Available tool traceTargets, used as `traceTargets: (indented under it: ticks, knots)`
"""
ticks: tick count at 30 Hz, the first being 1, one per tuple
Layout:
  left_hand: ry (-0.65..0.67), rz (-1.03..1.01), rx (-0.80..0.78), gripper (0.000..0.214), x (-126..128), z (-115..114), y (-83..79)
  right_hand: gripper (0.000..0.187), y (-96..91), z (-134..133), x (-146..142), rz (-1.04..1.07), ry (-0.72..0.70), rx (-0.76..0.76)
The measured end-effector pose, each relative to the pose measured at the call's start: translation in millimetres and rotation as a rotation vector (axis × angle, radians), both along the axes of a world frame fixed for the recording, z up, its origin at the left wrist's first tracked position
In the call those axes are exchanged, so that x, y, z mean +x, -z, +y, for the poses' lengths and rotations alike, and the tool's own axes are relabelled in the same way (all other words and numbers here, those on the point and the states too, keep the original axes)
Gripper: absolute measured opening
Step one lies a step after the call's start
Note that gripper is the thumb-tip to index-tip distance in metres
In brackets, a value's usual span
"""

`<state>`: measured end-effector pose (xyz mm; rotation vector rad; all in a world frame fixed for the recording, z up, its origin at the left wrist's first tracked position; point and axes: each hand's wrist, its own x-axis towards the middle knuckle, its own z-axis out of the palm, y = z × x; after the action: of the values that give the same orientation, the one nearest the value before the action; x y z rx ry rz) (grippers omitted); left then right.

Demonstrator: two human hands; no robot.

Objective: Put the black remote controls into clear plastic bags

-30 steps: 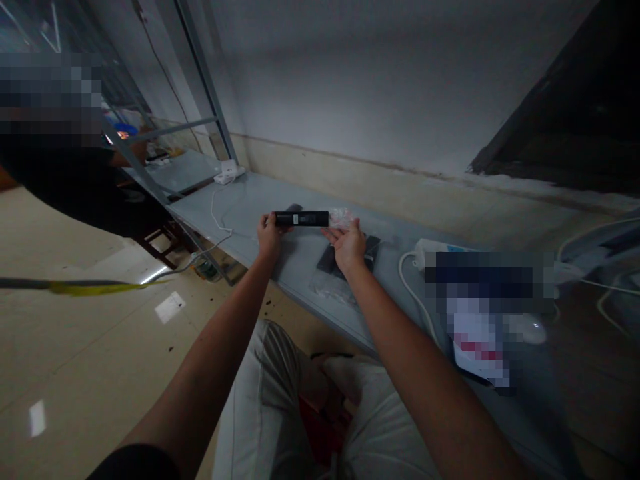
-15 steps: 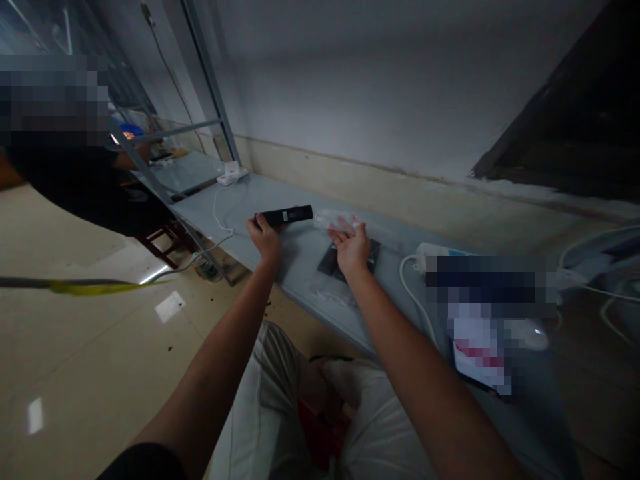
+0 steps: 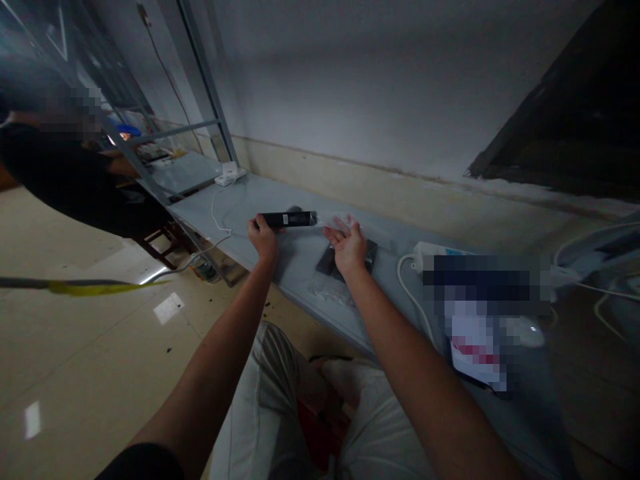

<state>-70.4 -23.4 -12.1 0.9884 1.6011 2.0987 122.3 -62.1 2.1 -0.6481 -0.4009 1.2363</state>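
Observation:
My left hand (image 3: pixel 261 239) is wrapped round one end of a long, slim black box (image 3: pixel 290 219) with a small white label, held level just above the grey table (image 3: pixel 293 267). In my right hand (image 3: pixel 349 253) is a clear plastic bag (image 3: pixel 330 219), its palm turned up and some fingers showing through the film. The box's far end meets the mouth of the bag and seems to be just inside it. Under my right hand lies a flat dark packet (image 3: pixel 327 261), partly hidden by the wrist, with more clear plastic (image 3: pixel 327 290) in front of it.
To the right are a white power strip (image 3: pixel 423 252) with its cable and a phone-like device (image 3: pixel 473 367), partly pixelated. A white plug block (image 3: pixel 230 173) sits at the far left end. Beyond the metal frame (image 3: pixel 225 137) sits a person in black (image 3: pixel 65 167).
The black box has levelled out and shifted slightly right, so its end now touches the bag's mouth. My right hand has moved a little left with the bag.

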Motion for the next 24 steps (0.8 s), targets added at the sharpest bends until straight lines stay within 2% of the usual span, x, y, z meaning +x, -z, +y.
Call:
traceTargets:
  ticks: [6,10,14,18,24]
  knots:
    - [0.164,-0.074,0.012,0.043,1,4,1.9,0.019,-0.1,0,-1,0.014,-0.036,0.008]
    - [0.197,-0.117,0.002,0.045,-4,5,-0.7,0.018,-0.8,-1,-1,0.018,-0.027,-0.002]
    - [0.184,-0.191,0.002,0.042,-4,12,-3.9,0.019,-1.1,-2,-1,-0.014,-0.034,0.021]
    - [0.088,-0.290,0.009,0.033,9,20,-6.5,0.016,-0.2,-1,-1,-0.009,-0.032,0.028]
    - [0.049,-0.307,0.014,0.027,23,16,-2.9,0.017,0.6,-1,0,0.005,-0.046,0.049]
